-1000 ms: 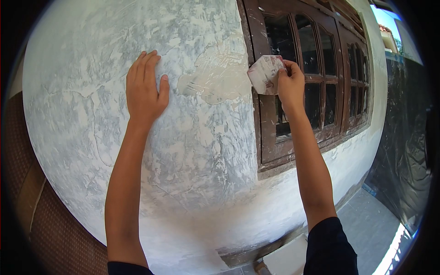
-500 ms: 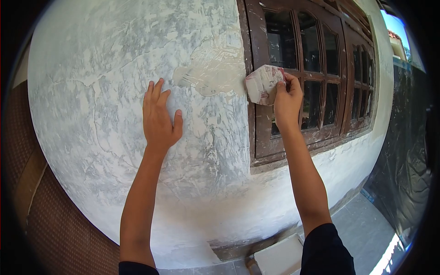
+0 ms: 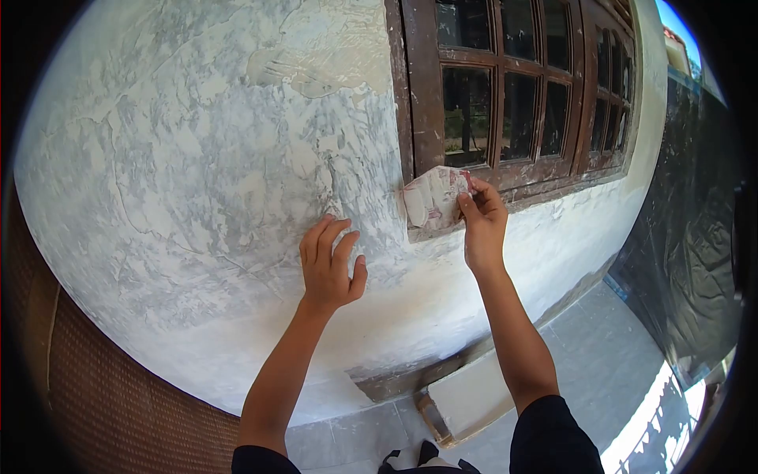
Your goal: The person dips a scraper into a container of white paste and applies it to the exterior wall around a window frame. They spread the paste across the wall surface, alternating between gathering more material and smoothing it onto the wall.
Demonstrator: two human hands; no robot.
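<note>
My right hand (image 3: 486, 225) pinches a dusty, whitish piece of stiff sheet (image 3: 436, 197) with reddish print and angled corners between thumb and fingers. It is held at the lower left corner of the brown wooden window frame (image 3: 422, 118), over the edge where frame and wall meet. What its far side looks like is hidden. My left hand (image 3: 332, 265) is open, fingers bent and apart, at the patchy grey-white plastered wall (image 3: 213, 174). Its fingertips look to be on or very near the plaster; contact cannot be told for certain.
A beige filler patch (image 3: 316, 59) lies on the wall beside the window. Below, a pale rectangular board or box (image 3: 470, 399) rests on the grey tiled floor (image 3: 355, 430). Brown woven panelling (image 3: 118, 395) stands at left, dark plastic sheeting (image 3: 687, 229) at right.
The view has tilted downward. My left hand has moved down the wall and rightward, its fingers now more bent. My right hand has brought the sheet down to the window's lower corner.
</note>
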